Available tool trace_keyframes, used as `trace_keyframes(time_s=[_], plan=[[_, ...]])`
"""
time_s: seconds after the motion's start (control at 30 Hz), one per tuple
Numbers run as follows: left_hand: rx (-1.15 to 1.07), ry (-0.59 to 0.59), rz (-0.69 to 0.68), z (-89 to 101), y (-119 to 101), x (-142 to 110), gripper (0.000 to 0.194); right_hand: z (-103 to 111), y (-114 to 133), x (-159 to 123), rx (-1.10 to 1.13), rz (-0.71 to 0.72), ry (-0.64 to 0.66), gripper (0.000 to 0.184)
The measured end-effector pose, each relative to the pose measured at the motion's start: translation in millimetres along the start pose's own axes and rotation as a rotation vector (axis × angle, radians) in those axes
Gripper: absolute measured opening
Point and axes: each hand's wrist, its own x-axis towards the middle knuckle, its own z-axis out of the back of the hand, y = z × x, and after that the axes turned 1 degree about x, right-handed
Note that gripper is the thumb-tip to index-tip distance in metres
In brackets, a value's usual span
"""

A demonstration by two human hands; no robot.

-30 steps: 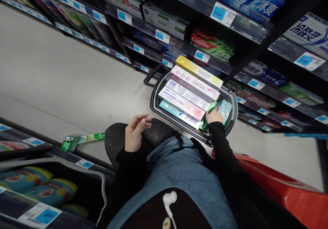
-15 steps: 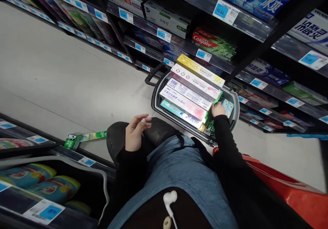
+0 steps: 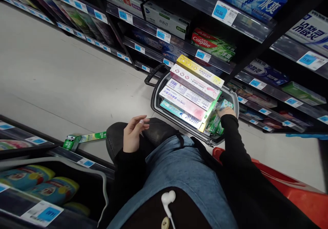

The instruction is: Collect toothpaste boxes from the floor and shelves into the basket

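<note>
My left hand (image 3: pixel 133 133) hovers above my knee with its fingers extended and holds nothing that I can see. My right hand (image 3: pixel 226 111) reaches down into the right end of a grey and black shopping basket (image 3: pixel 155 99), against a small teal and green box (image 3: pixel 228 103). Its fingertips are hidden, so their grip does not show. Left of that hand, toothpaste boxes lie side by side: a yellow box (image 3: pixel 200 71), a pink and white box (image 3: pixel 196 82) and a white and pink box (image 3: pixel 181 102). Darker green packs (image 3: pixel 216 124) sit lower in the basket.
Shelves behind the basket carry toothpaste, including a green and red Colgate box (image 3: pixel 212 44). At lower left, a shelf holds blue and yellow packs (image 3: pixel 52 189); a green carton (image 3: pixel 72 142) lies at its edge. A red plastic container (image 3: pixel 294 191) stands at right.
My right hand has shifted right, from the ends of the stacked boxes to the teal and green box. More of the green packs shows. My left hand has hardly moved.
</note>
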Motion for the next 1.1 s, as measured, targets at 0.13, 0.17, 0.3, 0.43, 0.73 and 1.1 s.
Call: trace_keyframes(time_s=[0.13, 0.17, 0.3, 0.43, 0.73, 1.1], plan=[[-0.002, 0.002, -0.005, -0.4, 0.8, 0.1, 0.038, -11.2, 11.7, -18.9, 0.052, -0.087, 0.029, 0.068], [-0.005, 0.007, -0.004, -0.9, 0.8, 0.0, 0.038, -11.0, 13.3, -21.5, 0.077, -0.092, 0.006, 0.068], [-0.01, 0.024, 0.001, -2.7, 0.3, -0.4, 0.039, -5.4, 14.5, -20.3, 0.183, -0.074, -0.087, 0.066], [-0.013, 0.022, -0.012, -1.7, 1.0, -0.6, 0.039, -9.8, 7.1, -10.2, 0.249, -0.04, -0.027, 0.055], [0.006, 0.046, 0.005, -6.3, 5.5, 1.8, 0.039, -33.0, -8.9, -2.9, 0.47, 0.09, 0.006, 0.054], [0.034, 0.049, -0.004, -6.7, 3.5, 0.4, 0.039, -37.3, -21.6, 1.6, 0.446, 0.233, -0.108, 0.042]])
